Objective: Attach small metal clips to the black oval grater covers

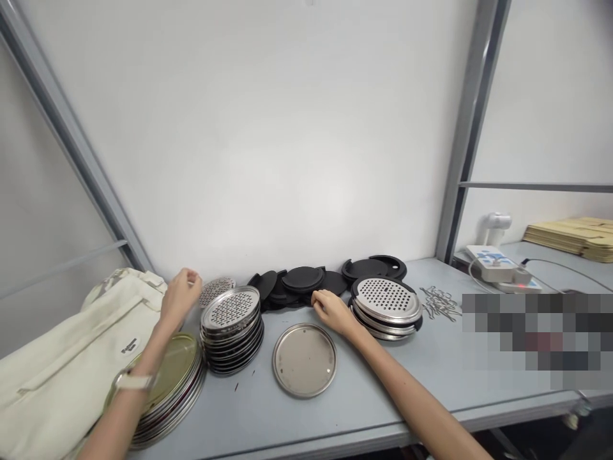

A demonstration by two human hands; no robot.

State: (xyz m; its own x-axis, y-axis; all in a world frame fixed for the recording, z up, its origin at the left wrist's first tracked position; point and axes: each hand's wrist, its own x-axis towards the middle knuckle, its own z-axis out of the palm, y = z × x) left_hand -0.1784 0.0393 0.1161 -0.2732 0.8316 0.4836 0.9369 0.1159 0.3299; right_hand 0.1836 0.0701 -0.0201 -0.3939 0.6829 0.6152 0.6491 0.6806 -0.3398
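Observation:
My left hand (182,295) is raised between the cream bag and the stack of perforated metal discs (232,310). Its fingers are loosely curled, with nothing visible in them. My right hand (331,310) is closed beside the black round pieces (302,279); its fingertips are bent under, so what they hold, if anything, is hidden. In front of it, a round metal plate (305,360) lies flat. Right of that hand sits another stack topped by a perforated metal disc (387,298) in a black rim. Below my left forearm is a stack of round plates with an olive-green top (177,364).
A cream cloth bag (76,338) fills the left side. Small metal hooks (439,303) lie in a loose pile at the right. Beyond the grey post (472,128) are a white device with cables (495,262) and stacked flat cardboard (575,236).

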